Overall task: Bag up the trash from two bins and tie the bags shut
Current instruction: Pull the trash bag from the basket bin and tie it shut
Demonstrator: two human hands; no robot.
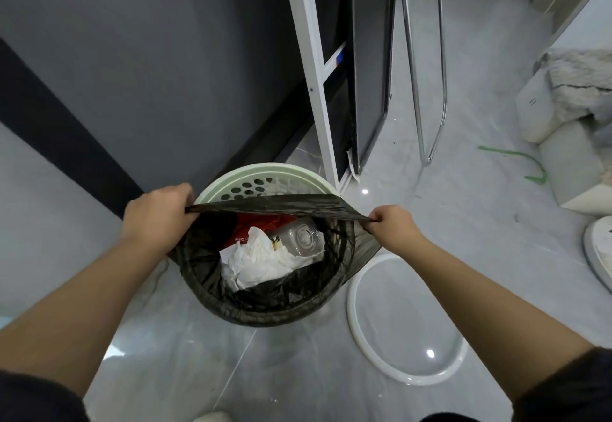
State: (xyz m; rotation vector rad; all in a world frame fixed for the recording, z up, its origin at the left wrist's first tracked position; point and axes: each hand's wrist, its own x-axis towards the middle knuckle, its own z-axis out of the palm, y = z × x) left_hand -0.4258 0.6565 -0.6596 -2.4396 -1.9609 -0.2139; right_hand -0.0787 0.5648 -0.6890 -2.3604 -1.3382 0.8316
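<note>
A pale green perforated bin (261,173) stands on the floor by the dark wall, lined with a black trash bag (265,305). Inside lie crumpled white paper (261,262), a clear plastic bottle (301,236) and a red wrapper (251,226). My left hand (155,214) grips the bag's far rim at the left. My right hand (390,226) grips the same rim at the right. Between them the black film (281,204) is stretched taut and lifted off the bin's far edge. The near side of the bag still wraps the bin's rim.
A white ring (357,329), likely the bin's rim clamp, lies on the grey tile floor at the right. A white metal frame (314,74) and chrome legs (430,90) stand behind. White boxes with a fluffy cloth (569,113) sit at the far right.
</note>
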